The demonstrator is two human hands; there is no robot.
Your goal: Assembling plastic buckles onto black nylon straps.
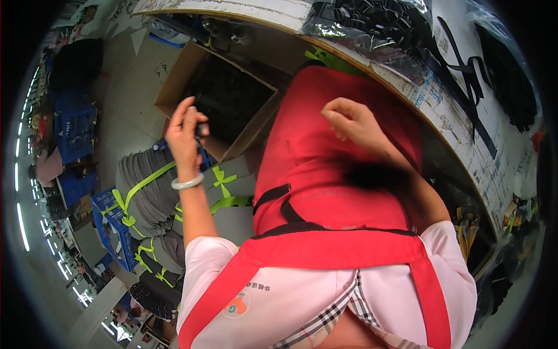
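Observation:
My left hand (186, 135), with a pale bangle (187, 182) on the wrist, is raised beside an open cardboard box (168, 81). Its fingers are curled round a small dark object (200, 131) whose kind I cannot make out. Over the red apron (325, 192) on my lap hovers my right hand (356, 123), fingers loosely bent and apart, with nothing visible in them. A black, motion-blurred thing (372, 174) shows next to my right forearm; its shape is smeared. Dark material (229, 96) fills the box.
Stacks of grey pieces (142, 186) tied with lime-green ribbon stand at left, near blue crates (75, 134). A worn white tabletop (459, 134) curves along the right, bearing a clear bag of black parts (372, 29) and black straps (465, 70).

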